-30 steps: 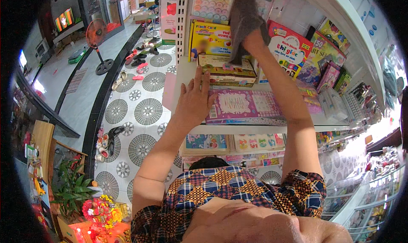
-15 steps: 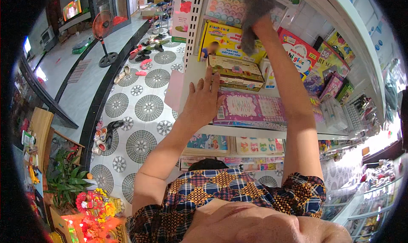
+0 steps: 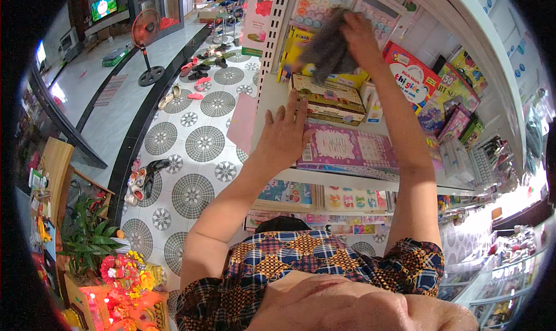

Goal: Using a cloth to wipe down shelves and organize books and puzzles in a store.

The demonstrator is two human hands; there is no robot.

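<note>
The cloth [image 3: 330,50], dark grey and bunched, is up in front of the yellow box [image 3: 300,44], hiding most of that box's face; its lower end hangs by the back edge of the cream box [image 3: 335,98], and whether it touches either one I cannot tell. The right hand [image 3: 362,40] is closed on the cloth, gripping its upper right part. The left hand [image 3: 284,135] holds nothing: it is flat with fingers spread, fingertips at the left side of the cream box, seemingly touching it, the thumb beside the end of the purple box [image 3: 352,147]. As for how far along things are, the work looks under way rather than finished, since the cloth is in hand among the goods; no mark shows which surfaces it has been over and which are left. The cream box sits closed behind the purple one on the white shelf [image 3: 341,179]. Colourful round-dotted packs [image 3: 317,6] stand behind the cloth, and a red book [image 3: 412,75] leans to the right. Farther out are the patterned floor [image 3: 205,147], a fan [image 3: 146,30] and a leafy plant [image 3: 90,238].
</note>
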